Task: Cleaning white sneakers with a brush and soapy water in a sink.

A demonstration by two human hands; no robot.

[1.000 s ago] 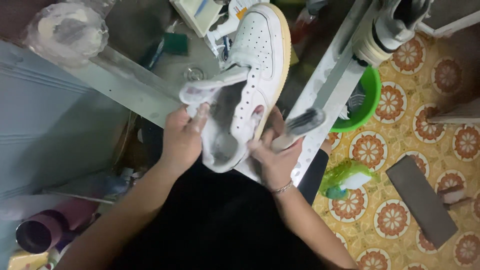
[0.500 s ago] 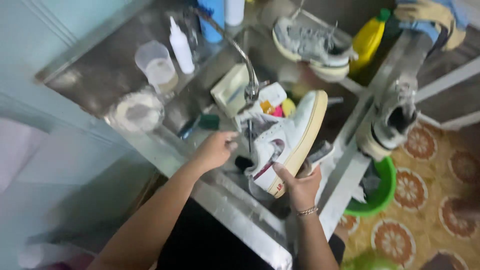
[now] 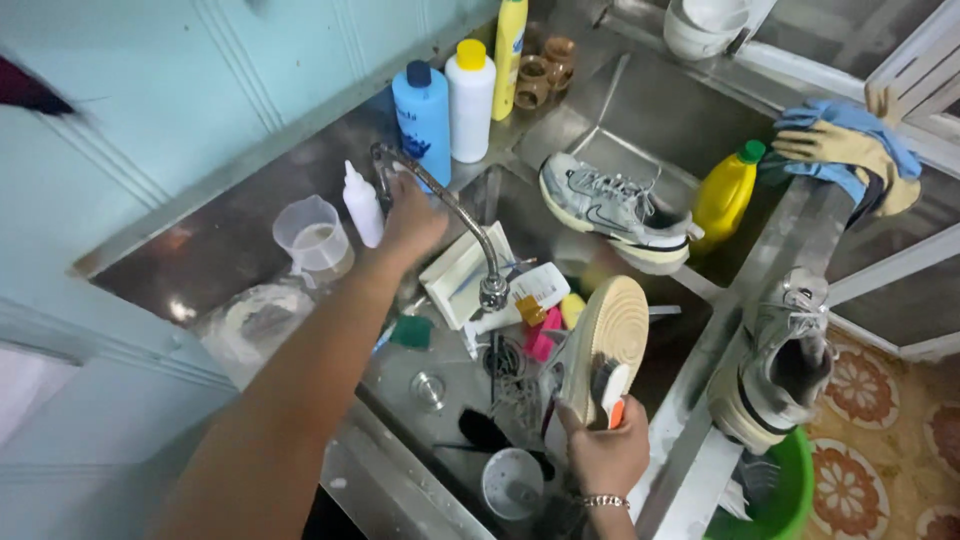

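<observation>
- Since the earlier frame, your left hand (image 3: pixel 412 222) has left the shoe (image 3: pixel 598 345) and closed on the tap (image 3: pixel 440 205).
- Right hand (image 3: pixel 606 455) grips shoe and brush (image 3: pixel 608 388) below the spout.
- Washing looks unfinished; no running water visible.

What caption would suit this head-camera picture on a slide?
At a steel sink, the left hand reaches the tap while the right hand holds a white sneaker and brush.

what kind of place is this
Probably a home washing area used for cleaning shoes. A steel sink with a curved tap holds sneakers and detergent bottles; the right hand holds a white sneaker with a brush, and the left hand is at the tap.
</observation>
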